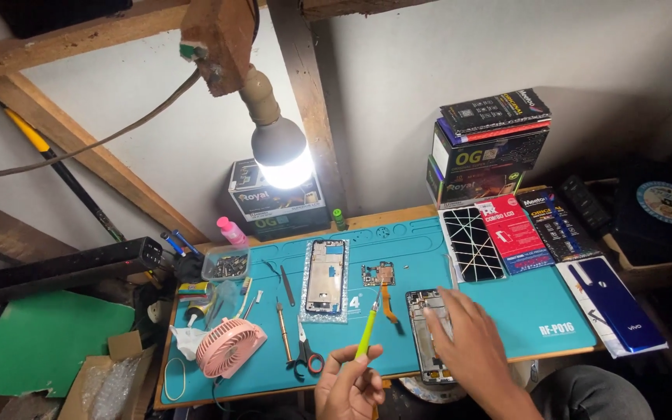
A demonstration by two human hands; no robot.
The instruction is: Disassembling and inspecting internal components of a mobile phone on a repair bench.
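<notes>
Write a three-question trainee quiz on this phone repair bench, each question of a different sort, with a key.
1. True or false: the left hand holds the yellow-green screwdriver.
2. Multiple choice: the right hand rests on A) the pink fan, B) the opened phone, C) the scissors.
3. Fill in: the loose circuit board lies on the teal ____, between the phone frame on its bubble wrap and the cracked screen.

Key: 1 true; 2 B; 3 mat.
</notes>
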